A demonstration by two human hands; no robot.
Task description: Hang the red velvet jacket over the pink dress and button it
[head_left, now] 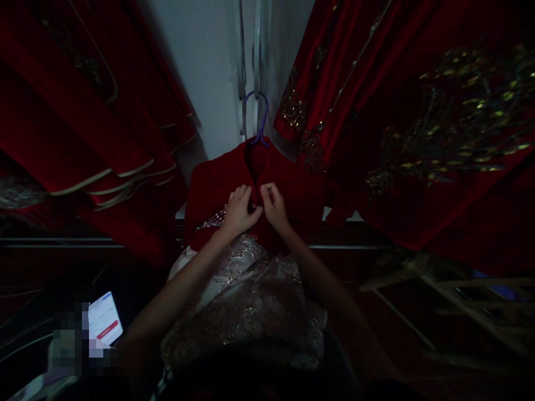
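Observation:
A red jacket (217,172) hangs on a purple hanger (264,114), and a silvery ornament (212,220) sits on its left front. At the front opening, just below the collar, my left hand (239,214) has its fingers bent over the left edge, thumb pointing right. Close beside it, my right hand (273,207) is closed with thumb and forefinger pinching the right edge. The dim light hides any fastener between the fingertips. Below the jacket spreads a pale skirt-like fabric (251,284) with a shiny raised pattern.
Red garments with pale trim (96,145) hang on the left. On the right hang red garments with gold sequins (468,122). Metal bars (257,50) run behind the hanger. A lit phone (104,320) shows at lower left, and a wooden frame (451,295) lies at lower right.

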